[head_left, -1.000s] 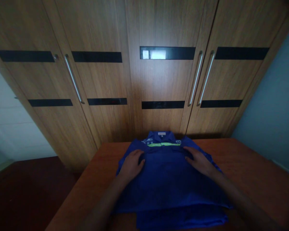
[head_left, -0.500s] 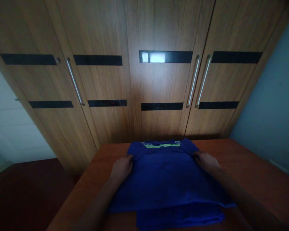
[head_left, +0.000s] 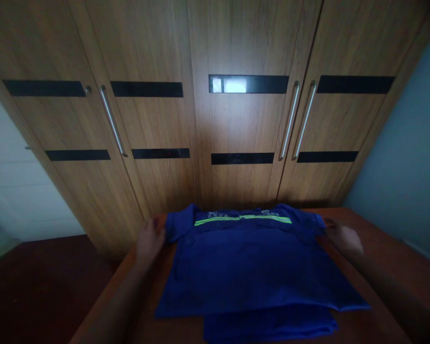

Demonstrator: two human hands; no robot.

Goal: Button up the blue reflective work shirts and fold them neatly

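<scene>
1. A blue shirt (head_left: pixel 251 267) is spread on the reddish-brown table (head_left: pixel 387 248), its chest crossed by a yellow-green band (head_left: pixel 265 219) on the far side.
2. The sleeve end at left is pinched by the left hand (head_left: pixel 150 242); that at right, by the right hand (head_left: pixel 345 238).
3. Folded blue cloth (head_left: pixel 268 326) is seen at the shirt's near edge.
4. Beyond, the table is backed by a wooden wardrobe (head_left: pixel 236 124).

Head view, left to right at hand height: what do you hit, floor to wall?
Dark red floor → left hand → blue shirt → right hand → bluish wall. Tabletop left out: it runs under the shirt and both hands.
</scene>
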